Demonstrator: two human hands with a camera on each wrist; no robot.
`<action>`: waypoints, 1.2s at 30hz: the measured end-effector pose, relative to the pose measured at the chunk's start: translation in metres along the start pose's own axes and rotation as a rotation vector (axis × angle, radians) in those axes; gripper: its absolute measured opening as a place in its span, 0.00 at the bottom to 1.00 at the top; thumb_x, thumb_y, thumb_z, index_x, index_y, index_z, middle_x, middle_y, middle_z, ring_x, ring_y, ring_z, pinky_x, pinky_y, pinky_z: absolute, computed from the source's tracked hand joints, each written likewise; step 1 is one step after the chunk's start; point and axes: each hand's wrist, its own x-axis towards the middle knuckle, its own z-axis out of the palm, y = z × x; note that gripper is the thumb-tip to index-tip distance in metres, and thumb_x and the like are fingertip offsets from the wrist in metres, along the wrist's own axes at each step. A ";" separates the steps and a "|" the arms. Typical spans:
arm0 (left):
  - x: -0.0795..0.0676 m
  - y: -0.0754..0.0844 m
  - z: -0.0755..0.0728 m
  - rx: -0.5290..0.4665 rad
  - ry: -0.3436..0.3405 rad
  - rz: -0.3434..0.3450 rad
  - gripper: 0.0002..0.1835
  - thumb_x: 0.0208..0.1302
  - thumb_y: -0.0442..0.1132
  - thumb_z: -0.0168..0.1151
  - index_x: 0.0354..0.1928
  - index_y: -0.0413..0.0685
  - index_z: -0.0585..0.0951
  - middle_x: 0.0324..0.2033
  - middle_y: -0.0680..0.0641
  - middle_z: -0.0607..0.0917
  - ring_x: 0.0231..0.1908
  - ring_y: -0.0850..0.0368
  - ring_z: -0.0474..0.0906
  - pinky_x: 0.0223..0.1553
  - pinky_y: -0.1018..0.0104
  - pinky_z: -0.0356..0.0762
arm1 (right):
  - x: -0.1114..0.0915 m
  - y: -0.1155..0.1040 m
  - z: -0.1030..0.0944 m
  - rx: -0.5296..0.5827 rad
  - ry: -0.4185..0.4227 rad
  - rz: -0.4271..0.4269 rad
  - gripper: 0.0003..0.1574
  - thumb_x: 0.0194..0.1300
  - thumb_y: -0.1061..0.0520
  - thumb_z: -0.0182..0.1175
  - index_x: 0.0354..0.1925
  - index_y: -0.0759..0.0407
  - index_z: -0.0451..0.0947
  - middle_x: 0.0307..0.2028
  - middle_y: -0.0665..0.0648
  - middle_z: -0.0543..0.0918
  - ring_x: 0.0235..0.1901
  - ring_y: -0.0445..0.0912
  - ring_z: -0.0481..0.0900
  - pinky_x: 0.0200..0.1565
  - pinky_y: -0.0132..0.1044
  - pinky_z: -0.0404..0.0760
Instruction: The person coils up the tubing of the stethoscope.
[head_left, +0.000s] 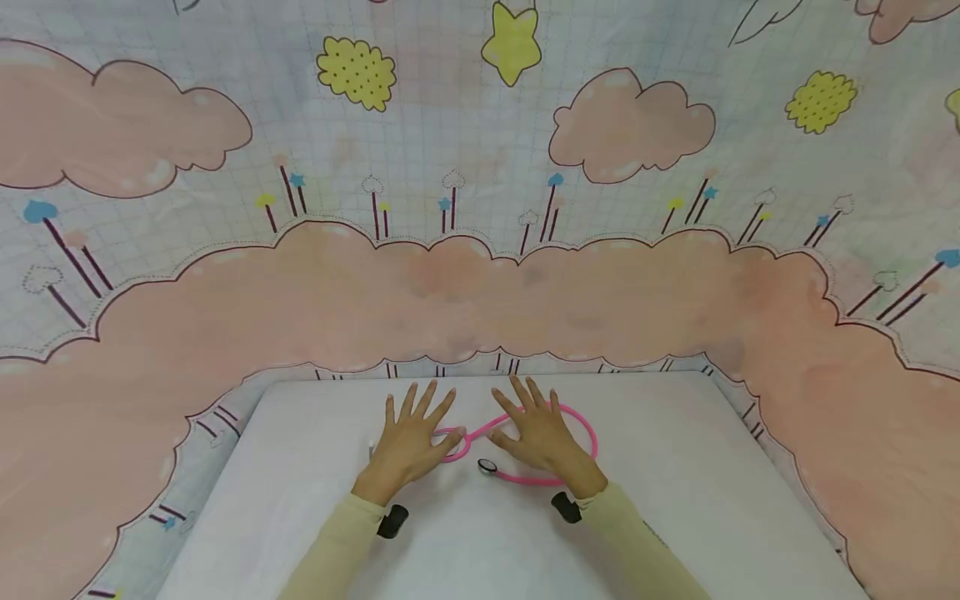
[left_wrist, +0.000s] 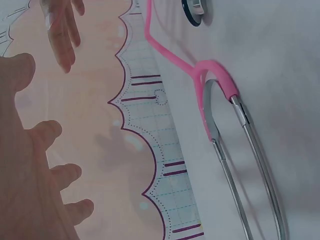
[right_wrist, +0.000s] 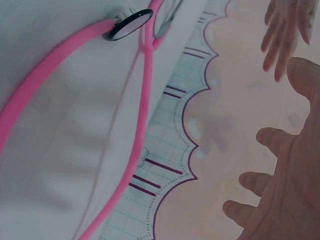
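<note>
A stethoscope with pink tubing (head_left: 592, 433) lies on the white table. Its round chest piece (head_left: 487, 466) rests between the two hands, and in the left wrist view its metal ear tubes (left_wrist: 260, 155) run toward the lower edge. My left hand (head_left: 408, 442) hovers with spread fingers above the ear-tube end, hiding much of it in the head view. Over the looped tubing hangs my right hand (head_left: 543, 437), fingers likewise spread. Both wrist views show a gap between the hands and the stethoscope, and neither hand holds anything.
The white table (head_left: 300, 467) ends at a cloth backdrop (head_left: 480, 300) printed with clouds, stars and candle-like sticks, which curves around its back and sides. A black device (head_left: 393, 522) sits at the left wrist and another black device (head_left: 566, 507) at the right.
</note>
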 end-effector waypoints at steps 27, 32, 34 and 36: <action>-0.011 -0.016 0.026 -0.091 -0.049 -0.051 0.39 0.66 0.60 0.58 0.75 0.55 0.61 0.74 0.41 0.61 0.74 0.36 0.52 0.69 0.30 0.45 | 0.003 -0.003 0.033 0.007 -0.044 0.043 0.43 0.68 0.35 0.56 0.75 0.41 0.57 0.76 0.57 0.57 0.75 0.59 0.52 0.69 0.68 0.50; -0.015 -0.025 0.033 -0.119 -0.060 -0.078 0.40 0.63 0.57 0.63 0.74 0.53 0.62 0.73 0.40 0.64 0.73 0.36 0.54 0.69 0.29 0.46 | 0.007 -0.002 0.042 -0.008 -0.070 0.040 0.43 0.68 0.36 0.58 0.75 0.42 0.57 0.75 0.57 0.58 0.75 0.59 0.54 0.69 0.67 0.52; -0.016 -0.028 0.035 -0.134 -0.066 -0.090 0.40 0.63 0.54 0.65 0.74 0.51 0.63 0.72 0.39 0.65 0.73 0.35 0.55 0.69 0.29 0.46 | 0.009 -0.003 0.045 -0.013 -0.082 0.040 0.43 0.68 0.37 0.58 0.75 0.42 0.58 0.75 0.57 0.59 0.75 0.58 0.54 0.70 0.67 0.52; -0.018 -0.031 0.037 -0.131 -0.070 -0.094 0.40 0.62 0.53 0.66 0.73 0.50 0.65 0.71 0.38 0.67 0.72 0.35 0.56 0.68 0.29 0.46 | 0.010 -0.004 0.047 -0.009 -0.090 0.040 0.42 0.68 0.38 0.59 0.74 0.43 0.59 0.74 0.58 0.60 0.75 0.58 0.55 0.70 0.66 0.52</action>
